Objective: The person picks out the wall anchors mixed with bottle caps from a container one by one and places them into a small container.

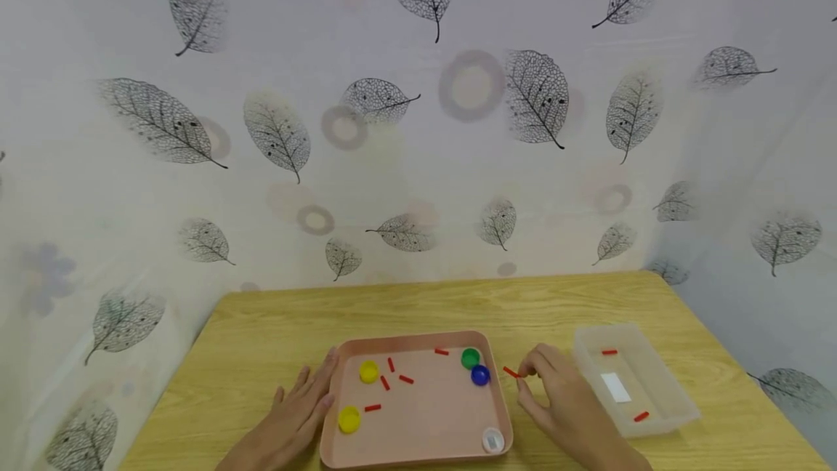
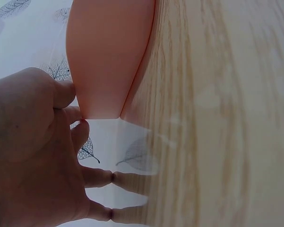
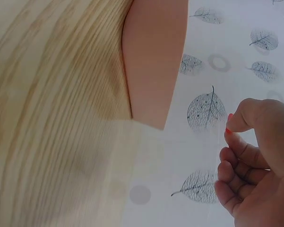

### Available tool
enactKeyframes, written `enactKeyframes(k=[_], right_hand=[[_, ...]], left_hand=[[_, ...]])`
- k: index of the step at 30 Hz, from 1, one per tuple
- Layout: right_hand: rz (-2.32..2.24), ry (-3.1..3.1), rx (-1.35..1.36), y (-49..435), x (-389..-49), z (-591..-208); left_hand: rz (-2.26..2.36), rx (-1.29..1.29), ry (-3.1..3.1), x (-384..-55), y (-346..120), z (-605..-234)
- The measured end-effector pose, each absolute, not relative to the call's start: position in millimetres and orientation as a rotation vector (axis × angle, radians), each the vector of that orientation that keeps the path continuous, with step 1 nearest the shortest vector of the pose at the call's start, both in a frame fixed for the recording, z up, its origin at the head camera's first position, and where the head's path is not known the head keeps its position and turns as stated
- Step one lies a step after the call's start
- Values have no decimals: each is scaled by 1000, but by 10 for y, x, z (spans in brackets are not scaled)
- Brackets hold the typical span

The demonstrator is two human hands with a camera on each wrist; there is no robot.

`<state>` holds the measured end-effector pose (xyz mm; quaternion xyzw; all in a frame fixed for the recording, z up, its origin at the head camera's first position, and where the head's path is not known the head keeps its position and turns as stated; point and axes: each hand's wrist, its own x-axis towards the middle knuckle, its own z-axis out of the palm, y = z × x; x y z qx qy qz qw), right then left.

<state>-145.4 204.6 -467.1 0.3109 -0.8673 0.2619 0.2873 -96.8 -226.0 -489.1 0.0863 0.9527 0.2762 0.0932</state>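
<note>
- Evidently, a wood-grain worktop (image 1: 261,325) stands before leaf-printed sheeting (image 1: 451,166).
- A pink tray (image 1: 431,431) contains five red sticks (image 1: 373,407) and five round caps (image 1: 349,419): two yellow, one green, one blue, one white; a translucent bin (image 1: 644,378) contains two more sticks (image 1: 609,352).
- Apart, the left hand (image 1: 294,414) touches the tray, fingers extended; the right hand (image 1: 565,392) pinches another red stick (image 1: 510,371) between tray and bin.

Caps (image 1: 349,420) and sticks (image 1: 373,408) are lying in the tray (image 1: 431,431) at lower centre, my left hand (image 1: 297,413) touching its left side, my right hand (image 1: 564,392) hovering between it and the bin (image 1: 644,380) at lower right.
</note>
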Motion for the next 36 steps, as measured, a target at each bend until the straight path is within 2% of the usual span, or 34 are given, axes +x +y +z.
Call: enactKeyframes(k=[21, 36], right_hand=[[648, -2278, 705, 2911, -1548, -4727], [608, -2365, 526, 3259, -1573, -4765]], left_hand=[[864, 216, 2807, -951, -2283, -4919], [868, 255, 2819, -952, -2258, -4880]])
